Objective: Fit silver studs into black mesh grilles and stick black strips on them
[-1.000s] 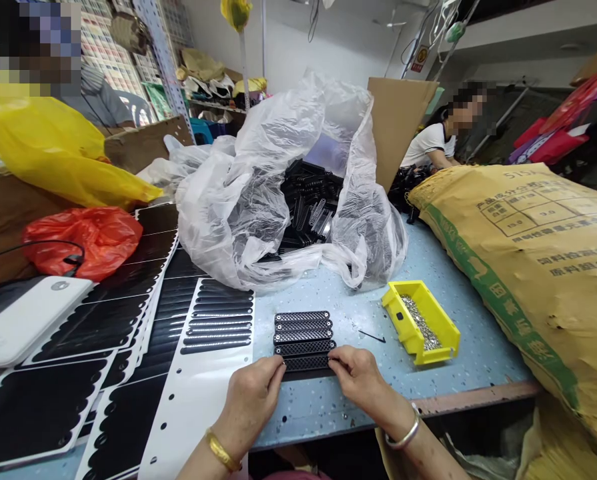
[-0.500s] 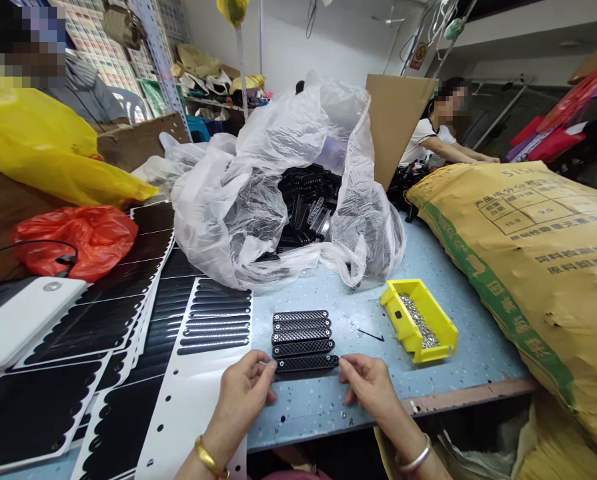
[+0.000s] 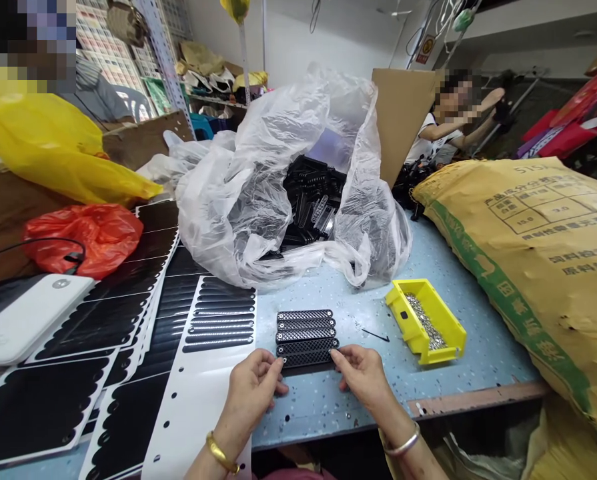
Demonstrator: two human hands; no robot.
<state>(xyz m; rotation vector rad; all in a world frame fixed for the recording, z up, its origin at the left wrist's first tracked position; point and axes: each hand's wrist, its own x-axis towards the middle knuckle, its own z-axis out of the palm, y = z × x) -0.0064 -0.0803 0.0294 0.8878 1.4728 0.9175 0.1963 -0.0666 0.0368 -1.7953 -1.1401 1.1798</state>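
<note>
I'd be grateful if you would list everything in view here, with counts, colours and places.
perforated strips: five, black, side by side on the table
table: one, pale blue, under everything
plastic bag: one, clear, behind the strips, holding black parts
bin: one, yellow, right of the strips, holding small silver pieces
sack: one, tan and green, far right
sheets: several, black on white, left of the strips
co-worker: one, white top, background
left hand: gold bangle, at the nearest strip's left end
right hand: silver bangle, at its right end

One head-worn camera: faces forward and downward, close above a pale blue speckled worktable [image 3: 308, 413], with left hand [image 3: 251, 393] and right hand [image 3: 363, 380] at lower frame.
</note>
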